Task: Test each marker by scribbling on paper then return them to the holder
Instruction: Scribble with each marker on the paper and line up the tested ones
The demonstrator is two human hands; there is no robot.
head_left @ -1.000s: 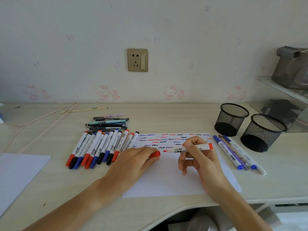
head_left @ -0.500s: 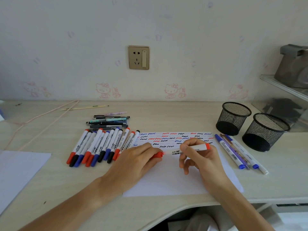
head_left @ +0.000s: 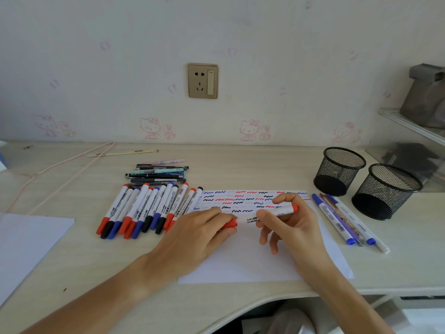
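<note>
Layout relative to the sheet of paper: row of markers just left, pile of pens behind that row; four pens just right; two mesh holders right and behind; hand-held marker over the paper's middle; second sheet far left.

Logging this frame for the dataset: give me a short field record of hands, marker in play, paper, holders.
left hand: grips red cap, seated on the marker's tip end
right hand: grips red marker barrel
paper: scribble rows at the far end, near part blank
mesh holders: two, upright, no markers seen inside
marker row: left of paper, capped
pens by holders: lying flat
</note>
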